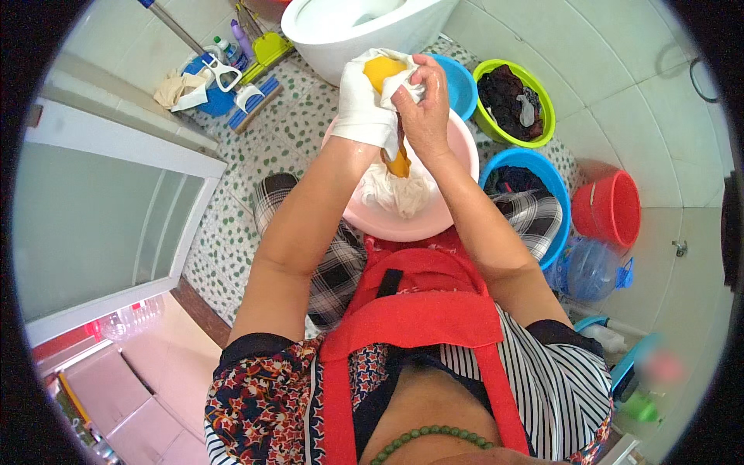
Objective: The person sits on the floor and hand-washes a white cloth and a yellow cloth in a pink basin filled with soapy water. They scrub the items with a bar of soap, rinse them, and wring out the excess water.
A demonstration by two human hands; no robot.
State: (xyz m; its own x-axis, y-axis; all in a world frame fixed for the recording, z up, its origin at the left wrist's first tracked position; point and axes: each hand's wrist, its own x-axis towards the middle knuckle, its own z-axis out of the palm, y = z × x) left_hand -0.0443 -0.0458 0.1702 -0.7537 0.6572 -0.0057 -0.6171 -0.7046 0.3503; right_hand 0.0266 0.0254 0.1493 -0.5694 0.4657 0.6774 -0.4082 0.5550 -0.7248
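Note:
My left hand is covered by a wet white cloth with yellow parts [358, 105], and its fingers are hidden; only the wrist [353, 153] shows below the fabric. With bent fingers, my right hand [425, 105] grips a bunched fold of this cloth, thumb toward the yellow part. A darker yellow-brown end [398, 164] hangs down between the hands. Both are held above a pink basin [465, 159], in which a soaked whitish cloth [399, 194] lies crumpled.
Right of the basin stand a blue tub [559, 194], a lime-green tub [548, 128] with dark clothes, a red bucket [612, 209] and a clear plastic bottle [589, 271]. A white toilet [333, 50] is ahead; a broom [256, 105] lies left, a door [101, 217] nearer.

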